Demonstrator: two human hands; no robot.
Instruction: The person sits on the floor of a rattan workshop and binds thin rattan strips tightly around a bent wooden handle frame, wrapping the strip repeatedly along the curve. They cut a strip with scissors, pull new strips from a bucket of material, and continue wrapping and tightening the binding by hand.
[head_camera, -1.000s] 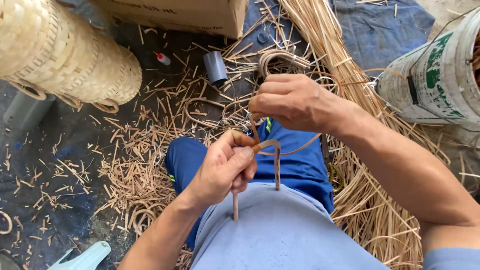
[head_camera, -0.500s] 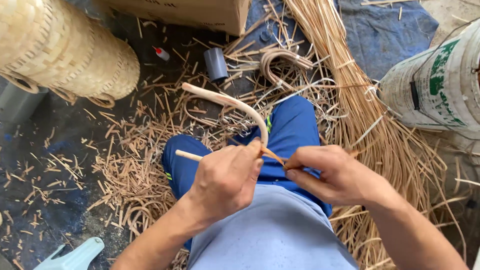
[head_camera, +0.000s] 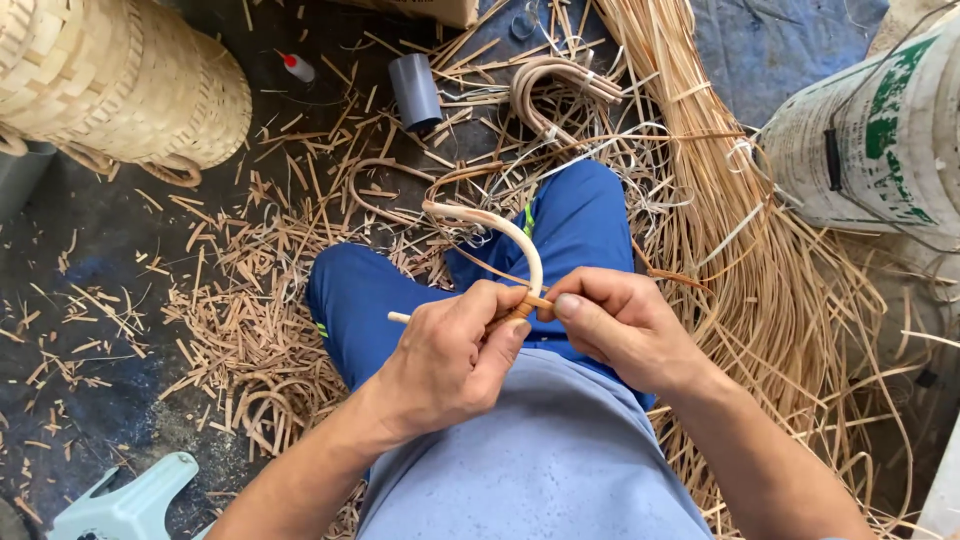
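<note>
Both hands, left hand (head_camera: 450, 360) and right hand (head_camera: 620, 325), grip closed on a curved cane (head_camera: 500, 232) (over the lap).

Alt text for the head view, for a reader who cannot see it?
Both hands, left hand and right hand, grip a curved cane handle above blue trousers. Rattan strips, a woven basket and offcuts surround them.
</note>
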